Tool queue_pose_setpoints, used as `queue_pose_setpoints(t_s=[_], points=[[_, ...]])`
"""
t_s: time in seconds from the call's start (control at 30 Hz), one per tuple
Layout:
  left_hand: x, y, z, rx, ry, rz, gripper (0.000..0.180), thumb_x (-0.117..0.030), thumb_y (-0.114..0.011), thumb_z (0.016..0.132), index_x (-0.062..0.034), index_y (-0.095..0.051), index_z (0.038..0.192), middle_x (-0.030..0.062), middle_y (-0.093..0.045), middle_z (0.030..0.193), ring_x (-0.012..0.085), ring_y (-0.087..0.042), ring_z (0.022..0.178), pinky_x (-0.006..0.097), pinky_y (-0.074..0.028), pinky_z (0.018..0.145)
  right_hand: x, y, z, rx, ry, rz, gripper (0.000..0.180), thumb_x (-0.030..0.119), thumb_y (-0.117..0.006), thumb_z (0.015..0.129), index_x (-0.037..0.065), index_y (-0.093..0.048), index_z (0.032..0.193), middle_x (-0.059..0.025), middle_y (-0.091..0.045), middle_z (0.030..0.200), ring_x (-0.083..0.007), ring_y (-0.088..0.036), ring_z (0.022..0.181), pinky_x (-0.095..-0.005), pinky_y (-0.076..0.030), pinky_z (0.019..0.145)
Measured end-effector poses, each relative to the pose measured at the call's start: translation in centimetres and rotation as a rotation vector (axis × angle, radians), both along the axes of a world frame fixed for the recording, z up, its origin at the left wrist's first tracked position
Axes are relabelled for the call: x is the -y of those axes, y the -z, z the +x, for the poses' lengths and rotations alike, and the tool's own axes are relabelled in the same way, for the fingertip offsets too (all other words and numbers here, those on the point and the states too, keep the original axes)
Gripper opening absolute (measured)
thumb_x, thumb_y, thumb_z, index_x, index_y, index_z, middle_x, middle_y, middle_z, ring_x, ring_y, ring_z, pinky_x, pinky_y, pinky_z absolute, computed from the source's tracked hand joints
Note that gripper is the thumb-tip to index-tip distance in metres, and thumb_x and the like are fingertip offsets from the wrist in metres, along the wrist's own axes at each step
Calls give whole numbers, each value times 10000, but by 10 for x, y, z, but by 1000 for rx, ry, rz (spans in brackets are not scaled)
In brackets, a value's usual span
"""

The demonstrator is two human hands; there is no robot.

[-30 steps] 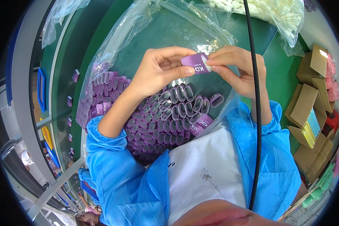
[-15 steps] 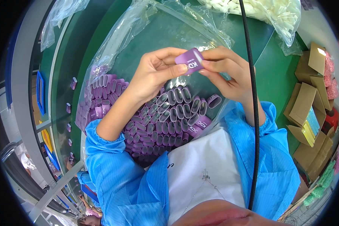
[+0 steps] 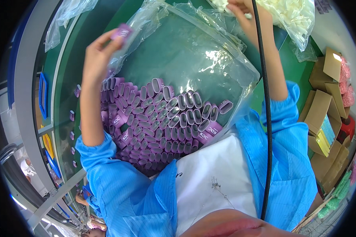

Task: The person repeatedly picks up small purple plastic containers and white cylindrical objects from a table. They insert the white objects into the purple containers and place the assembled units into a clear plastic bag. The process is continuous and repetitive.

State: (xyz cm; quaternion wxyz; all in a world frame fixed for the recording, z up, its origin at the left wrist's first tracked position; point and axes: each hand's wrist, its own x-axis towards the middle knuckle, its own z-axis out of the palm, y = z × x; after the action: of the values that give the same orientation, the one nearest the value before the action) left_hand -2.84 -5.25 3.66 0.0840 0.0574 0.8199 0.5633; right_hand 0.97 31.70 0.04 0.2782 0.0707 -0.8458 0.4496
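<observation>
My left hand (image 3: 101, 51) is raised at the far left, pinching a purple oval shell (image 3: 122, 32) with white print between thumb and fingertips. My right hand (image 3: 247, 14) is at the top, its fingers closed at the edge of a clear bag of small white pieces (image 3: 290, 14). A small white piece (image 3: 248, 16) shows at its fingers, partly hidden and cut by the frame edge. Below my hands, many hollow purple shells (image 3: 162, 114) are packed together on clear plastic film (image 3: 186, 51), mostly with their open ends up; several lie on their sides.
A green conveyor belt (image 3: 65, 106) at the left carries several purple pieces in a row. Cardboard boxes (image 3: 320, 106) with yellow and blue packs stand at the right, near pink and green bundles. A black cable (image 3: 267, 118) hangs down in front of my right arm.
My hands were together at the middle on the purple shell. The left has carried it up and left toward the belt; the right has let go and moved up to the bag of white pieces.
</observation>
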Motion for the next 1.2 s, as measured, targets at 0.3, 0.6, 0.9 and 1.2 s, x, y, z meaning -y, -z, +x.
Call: queue_pose_setpoints(t_s=[0.3,0.6,0.9,1.2], points=[[156,47,-70,231,-358,-750,477,-255,-692,880,10,-598,1266,159,-678,1024,214,-649,955,316,-511,846,-10,4,-36,121,69,485,182,149,-685,781,-17,-657,850,-235,-633,822,-394,-618,816,-447,-489,735],[-121,-18,106,-537,614,-483,392,-267,-755,787,-30,-658,1083,148,-647,998,293,-622,944,394,-498,828,-14,17,-19,49,-46,565,121,35,-635,793,-15,-628,902,-213,-569,913,-403,-572,905,-442,-476,779],[-163,3,117,-359,947,-490,321,-172,-750,785,10,-622,1017,144,-674,883,306,-658,862,401,-529,747,5,-17,33,-214,99,320,144,42,-663,785,-12,-645,918,-205,-607,871,-373,-588,844,-414,-473,765],[-125,7,87,242,370,457,324,2,-685,871,81,-557,1158,120,-646,1084,170,-631,1015,288,-510,917,40,-11,104,39,-248,-435,210,34,-735,815,13,-712,1023,-85,-656,884,-147,-610,737,-262,-486,657]])
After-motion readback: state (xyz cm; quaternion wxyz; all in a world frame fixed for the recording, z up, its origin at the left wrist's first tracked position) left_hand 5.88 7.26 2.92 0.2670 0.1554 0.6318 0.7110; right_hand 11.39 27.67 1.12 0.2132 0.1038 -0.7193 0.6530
